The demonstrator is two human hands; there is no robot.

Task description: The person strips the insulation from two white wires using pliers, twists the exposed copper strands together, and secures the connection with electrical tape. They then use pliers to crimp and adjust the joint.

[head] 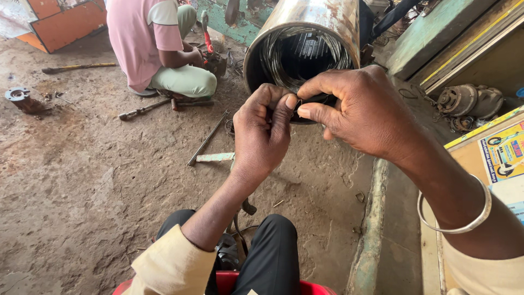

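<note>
Head view: left hand [262,134] and right hand [355,112] meet at the lower rim of a rusty steel motor cylinder [322,27] lined with grey wire coils [275,52]. Both hands are nearly closed, fingertips pinching something thin and dark at that rim. Silver bangle [456,218] on the right wrist, below the cylinder.
</note>
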